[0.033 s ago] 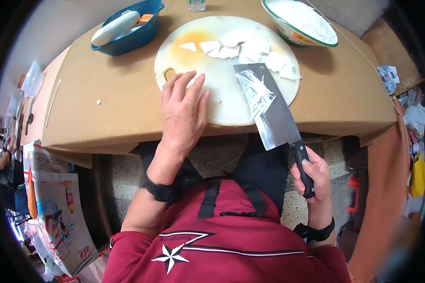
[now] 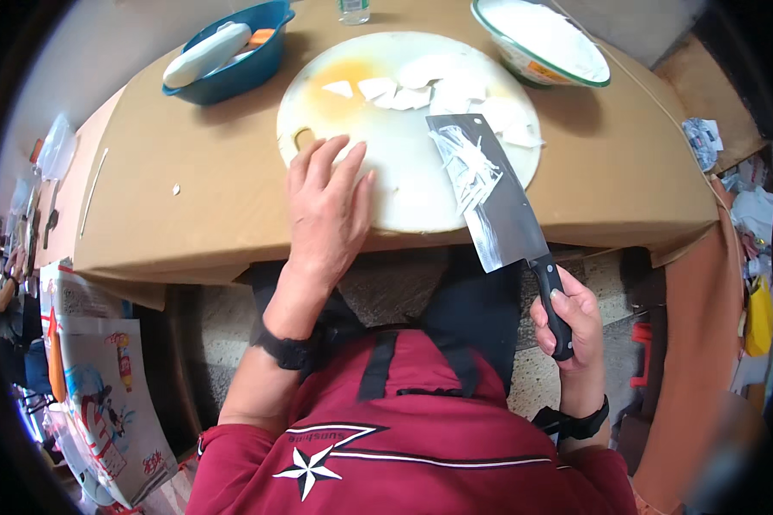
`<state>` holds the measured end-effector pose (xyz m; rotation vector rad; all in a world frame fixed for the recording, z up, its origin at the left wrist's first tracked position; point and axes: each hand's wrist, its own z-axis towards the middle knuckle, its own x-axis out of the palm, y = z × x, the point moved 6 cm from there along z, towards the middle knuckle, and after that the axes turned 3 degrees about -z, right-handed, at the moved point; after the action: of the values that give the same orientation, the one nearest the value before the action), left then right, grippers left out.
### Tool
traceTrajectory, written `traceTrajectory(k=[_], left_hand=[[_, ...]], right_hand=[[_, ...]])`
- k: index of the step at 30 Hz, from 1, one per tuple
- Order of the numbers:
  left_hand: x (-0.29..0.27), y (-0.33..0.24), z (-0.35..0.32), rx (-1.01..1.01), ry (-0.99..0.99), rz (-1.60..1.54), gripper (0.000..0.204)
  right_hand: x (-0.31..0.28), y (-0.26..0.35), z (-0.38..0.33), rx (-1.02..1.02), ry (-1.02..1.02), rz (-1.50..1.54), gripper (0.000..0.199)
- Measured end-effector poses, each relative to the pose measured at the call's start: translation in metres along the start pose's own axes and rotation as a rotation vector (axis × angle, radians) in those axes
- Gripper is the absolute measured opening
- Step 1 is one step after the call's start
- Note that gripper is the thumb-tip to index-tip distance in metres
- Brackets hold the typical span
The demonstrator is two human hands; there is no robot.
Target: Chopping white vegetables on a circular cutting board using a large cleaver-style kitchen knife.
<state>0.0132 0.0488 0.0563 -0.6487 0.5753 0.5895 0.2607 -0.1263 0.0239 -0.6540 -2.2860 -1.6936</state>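
In the right hand (image 2: pixel 573 318), grips a broad black-handled grey steel cleaver (image 2: pixel 508 215) strewn with thin white shreds (image 2: pixel 472 172). Holds the bare left hand (image 2: pixel 326 206) loosely spread at the near-left edge of a round white cutting board (image 2: pixel 412 193) bearing flat white slices (image 2: pixel 402 96).

The head-worn fisheye view looks steeply down and forward onto the board (image 2: pixel 404 163), upright and wide. It sits above the board's near side, close enough to take in the shirt (image 2: pixel 421 421) on that side and the table (image 2: pixel 206 189) around the board; straight edges bend toward its dark rim.
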Motion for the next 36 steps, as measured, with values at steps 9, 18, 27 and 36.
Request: traceTrajectory(k=[9,18,27,36], left_hand=[[0.003,0.002,-0.008,0.025,-0.002,0.042,0.031],[0.004,-0.004,-0.01,0.056,0.022,0.087,0.027],[0.003,-0.008,-0.007,0.08,0.061,0.099,0.026],[0.003,-0.009,-0.006,0.086,0.066,0.126,0.027]], right_hand=[[-0.006,0.093,0.01,-0.249,-0.054,-0.043,0.046],[-0.03,0.192,0.083,-0.55,-0.256,-0.378,0.043],[-0.035,0.2,0.124,-0.894,-0.571,-1.188,0.049],[-0.016,0.185,0.135,-1.033,-0.747,-1.947,0.059]])
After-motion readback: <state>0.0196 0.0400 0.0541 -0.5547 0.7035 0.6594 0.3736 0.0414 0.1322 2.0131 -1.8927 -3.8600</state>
